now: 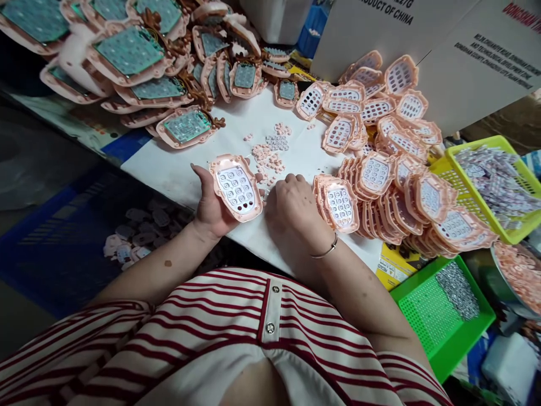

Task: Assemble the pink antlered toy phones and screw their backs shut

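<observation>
My left hand (210, 207) grips a pink plastic shell (215, 169) by its left side and from beneath, its inner face turned up. Clear keypad pieces (234, 186) fill most of its button holes, while the bottom row of holes shows dark. Just right of it, my right hand (296, 203) rests low over the white work surface with its fingers curled; whatever is in them is hidden. Small pink buttons (270, 158) lie scattered beyond both hands. Beside these sits a sheet of clear keypad pieces (278, 142).
Stacked shells with clear keypads (338, 206) stand right of my right hand, bare shells (340, 132) behind. Shells with green circuit boards (127, 53) are piled back left. A yellow basket (502, 228), a green tray (426, 330) of small metal parts and a large carton (422, 51) line the right.
</observation>
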Available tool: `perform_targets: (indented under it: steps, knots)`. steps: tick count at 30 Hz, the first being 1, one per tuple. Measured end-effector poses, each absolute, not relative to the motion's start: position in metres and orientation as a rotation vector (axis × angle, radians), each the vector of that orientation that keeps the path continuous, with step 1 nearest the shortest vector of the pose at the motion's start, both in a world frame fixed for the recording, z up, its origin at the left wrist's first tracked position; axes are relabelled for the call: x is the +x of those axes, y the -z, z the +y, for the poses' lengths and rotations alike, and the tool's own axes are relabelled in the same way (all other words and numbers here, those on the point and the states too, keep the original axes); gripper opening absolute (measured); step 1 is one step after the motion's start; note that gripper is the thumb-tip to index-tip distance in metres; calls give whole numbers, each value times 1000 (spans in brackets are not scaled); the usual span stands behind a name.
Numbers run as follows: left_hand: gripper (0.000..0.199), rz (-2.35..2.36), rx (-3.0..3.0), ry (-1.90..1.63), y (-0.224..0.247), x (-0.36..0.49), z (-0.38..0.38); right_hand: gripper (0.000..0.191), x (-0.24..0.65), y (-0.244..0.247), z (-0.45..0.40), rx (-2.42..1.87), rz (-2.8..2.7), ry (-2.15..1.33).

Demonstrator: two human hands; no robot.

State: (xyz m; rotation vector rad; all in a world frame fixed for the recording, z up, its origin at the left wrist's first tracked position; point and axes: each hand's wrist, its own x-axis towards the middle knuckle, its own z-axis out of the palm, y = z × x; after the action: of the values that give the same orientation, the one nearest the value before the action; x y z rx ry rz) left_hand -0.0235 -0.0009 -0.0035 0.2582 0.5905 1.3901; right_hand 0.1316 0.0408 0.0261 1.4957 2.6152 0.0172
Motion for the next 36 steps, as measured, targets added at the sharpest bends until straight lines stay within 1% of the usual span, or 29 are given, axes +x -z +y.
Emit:
perform_targets:
  steps: [3,8,11,13,15,16,19,21,22,23,24,25,28,30,31,32,36]
  knots:
    - [86,613,246,-1430,4,-23,-1,32,135,-24,34,1546,2613,-104]
    - [82,686,272,-1496,6,-32,-1,32,140,-20,26,1501,2649,-174]
    - [81,708,292,-1511,7,-38,-1,28,141,-23,29,1535,2664,-135]
    - [79,688,285,-1519,7,-39,-2,26,139,-26,33,1596,2725,-22]
    - [78,653,281,-1513,7,-37,-3,23,135,-29,38,1694,2864,201]
    - [78,632,278,-1504,6,-35,-4,20,133,-30,39,1742,2952,367]
    - [80,567,238,-1461,3,-25,-7,12,132,-29,34,1794,3134,1044]
    - [82,524,204,-1417,1,-18,-9,14,136,-26,25,1760,3116,1459]
    - [83,509,192,-1396,0,-15,-10,16,139,-25,19,1745,3103,1570]
    - [84,499,185,-1374,0,-13,-10,17,143,-23,13,1731,3117,1587]
    - [85,496,182,-1352,0,-10,-11,19,147,-22,7,1710,3172,1501]
    - [85,500,179,-1336,0,-8,-11,19,151,-20,0,1674,3263,1316]
    - [83,540,188,-1299,2,-1,-12,25,158,-19,-14,1376,3541,425]
    - [80,579,208,-1286,3,2,-12,26,160,-19,-20,1099,3562,-40]
    - [80,599,220,-1283,3,4,-12,26,160,-19,-22,986,3541,-158]
    - [79,617,233,-1284,3,5,-12,25,160,-19,-24,913,3516,-203]
    - [80,670,278,-1295,5,7,-11,30,161,-18,-27,938,3506,-42]
